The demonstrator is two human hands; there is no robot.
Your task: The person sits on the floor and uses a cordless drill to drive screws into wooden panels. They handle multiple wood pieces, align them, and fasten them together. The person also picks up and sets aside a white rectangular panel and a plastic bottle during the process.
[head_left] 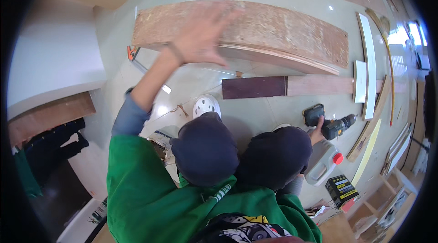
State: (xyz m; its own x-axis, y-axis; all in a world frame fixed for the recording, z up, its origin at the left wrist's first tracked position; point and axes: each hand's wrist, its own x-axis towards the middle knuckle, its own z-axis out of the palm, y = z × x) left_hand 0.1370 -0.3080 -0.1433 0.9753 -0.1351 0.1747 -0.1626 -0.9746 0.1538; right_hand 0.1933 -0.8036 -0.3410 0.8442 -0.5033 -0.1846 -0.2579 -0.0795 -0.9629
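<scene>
My left hand, blurred by motion, is stretched out with spread fingers over a long, worn wooden box-like piece. Whether the palm touches its top cannot be made out. On my right side, my right hand is closed round the handle of a cordless drill, whose chuck points right. My knee hides part of that hand. Between my feet and the wooden piece lies a narrow board, dark brown at one end and pale pinkish at the other.
An orange-ended bar clamp lies at the left. A jug with a red cap and a black-and-yellow can stand near my right leg. White strips, wooden strips and a broom lie farther right.
</scene>
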